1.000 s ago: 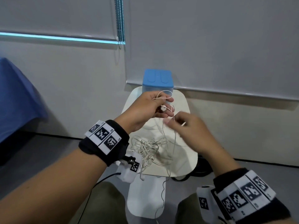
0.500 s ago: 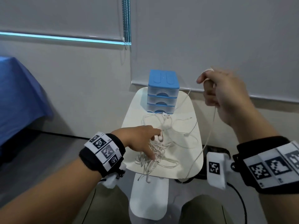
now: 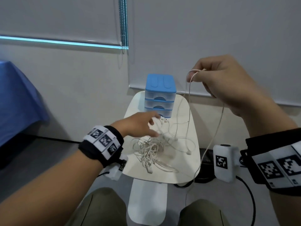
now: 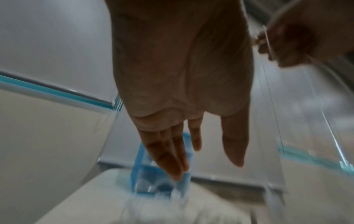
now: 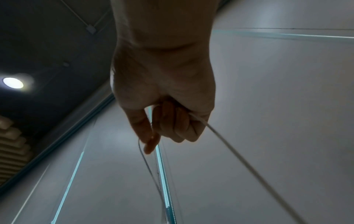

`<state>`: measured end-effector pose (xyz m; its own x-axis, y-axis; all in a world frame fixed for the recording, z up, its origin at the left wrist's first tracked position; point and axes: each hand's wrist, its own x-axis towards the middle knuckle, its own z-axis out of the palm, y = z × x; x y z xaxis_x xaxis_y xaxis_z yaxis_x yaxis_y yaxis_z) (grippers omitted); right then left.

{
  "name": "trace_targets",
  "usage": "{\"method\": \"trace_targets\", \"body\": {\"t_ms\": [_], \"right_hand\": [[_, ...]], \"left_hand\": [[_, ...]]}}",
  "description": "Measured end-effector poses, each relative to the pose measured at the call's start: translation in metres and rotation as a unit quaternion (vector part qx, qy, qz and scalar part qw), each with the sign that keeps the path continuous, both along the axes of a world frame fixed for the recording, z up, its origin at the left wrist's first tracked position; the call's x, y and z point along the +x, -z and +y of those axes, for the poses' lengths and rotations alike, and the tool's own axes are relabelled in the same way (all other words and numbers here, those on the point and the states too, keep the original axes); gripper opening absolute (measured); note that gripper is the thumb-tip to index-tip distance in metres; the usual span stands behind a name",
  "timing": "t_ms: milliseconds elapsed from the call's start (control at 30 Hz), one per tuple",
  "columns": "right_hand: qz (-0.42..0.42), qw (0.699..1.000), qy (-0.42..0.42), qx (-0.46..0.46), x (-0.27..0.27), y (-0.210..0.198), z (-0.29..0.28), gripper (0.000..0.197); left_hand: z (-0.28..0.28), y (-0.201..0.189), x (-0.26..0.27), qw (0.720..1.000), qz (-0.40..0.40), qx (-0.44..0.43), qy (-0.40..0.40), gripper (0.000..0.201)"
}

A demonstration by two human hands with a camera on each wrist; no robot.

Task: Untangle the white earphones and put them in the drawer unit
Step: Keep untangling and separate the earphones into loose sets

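A tangle of white earphones [image 3: 150, 149] lies on the small white table [image 3: 184, 173]. Behind it stands the drawer unit [image 3: 160, 95], blue-topped, its three clear drawers closed. My right hand [image 3: 216, 79] is raised high at the right and pinches one earphone cable [image 3: 189, 98], which hangs in two strands down to the table and past its right edge. The right wrist view shows that right hand [image 5: 162, 121] curled round the cable [image 5: 226, 136]. My left hand [image 3: 140, 123] hovers low over the tangle with straight fingers [image 4: 172, 151], holding nothing, near the unit's bottom drawer.
A blue cloth [image 3: 17, 98] drapes at the far left. A bead chain [image 3: 123, 25] hangs from the blinds above the unit. A black cable [image 3: 247, 193] runs from my right wrist camera. My knees sit below the table's front edge.
The right hand rose from the table to high on the right, drawing a cable up out of the pile. The left hand let go and dropped over the tangle, then reached toward the drawers.
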<state>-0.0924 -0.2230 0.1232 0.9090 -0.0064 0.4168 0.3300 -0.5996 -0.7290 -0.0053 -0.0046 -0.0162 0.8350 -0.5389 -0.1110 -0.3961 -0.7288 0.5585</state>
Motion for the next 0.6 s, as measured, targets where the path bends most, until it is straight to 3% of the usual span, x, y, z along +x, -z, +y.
{"method": "trace_targets", "body": {"t_ms": [67, 133, 200, 267, 300, 367, 500, 600], "right_hand": [[-0.013, 0.998, -0.034, -0.055, -0.01, -0.007, 0.003, 0.016], [-0.017, 0.991, -0.076, -0.105, -0.016, -0.012, 0.01, 0.023], [-0.014, 0.983, -0.108, -0.147, -0.018, -0.013, 0.018, 0.023], [-0.021, 0.977, -0.138, -0.161, -0.018, -0.016, 0.024, 0.024], [-0.029, 0.975, -0.147, -0.161, -0.018, -0.017, 0.026, 0.027], [-0.057, 0.973, -0.156, -0.16, -0.02, -0.021, 0.028, 0.037], [-0.124, 0.967, -0.148, -0.167, -0.016, -0.022, 0.03, 0.045], [-0.174, 0.969, -0.072, -0.162, -0.002, -0.013, 0.018, 0.042]], "left_hand": [[0.001, -0.027, -0.01, 0.989, -0.009, -0.147, -0.006, 0.062], [0.0, -0.058, -0.024, 0.935, 0.026, -0.355, -0.008, 0.052], [-0.004, -0.081, -0.041, 0.894, 0.083, -0.436, 0.054, 0.056], [-0.013, -0.089, -0.057, 0.902, 0.106, -0.397, 0.133, 0.063], [-0.019, -0.088, -0.063, 0.916, 0.113, -0.355, 0.149, 0.056], [-0.034, -0.077, -0.071, 0.932, 0.145, -0.31, 0.12, 0.043], [-0.053, -0.053, -0.08, 0.908, 0.226, -0.338, 0.096, 0.04], [-0.049, -0.045, -0.082, 0.885, 0.261, -0.363, 0.129, 0.045]]}}
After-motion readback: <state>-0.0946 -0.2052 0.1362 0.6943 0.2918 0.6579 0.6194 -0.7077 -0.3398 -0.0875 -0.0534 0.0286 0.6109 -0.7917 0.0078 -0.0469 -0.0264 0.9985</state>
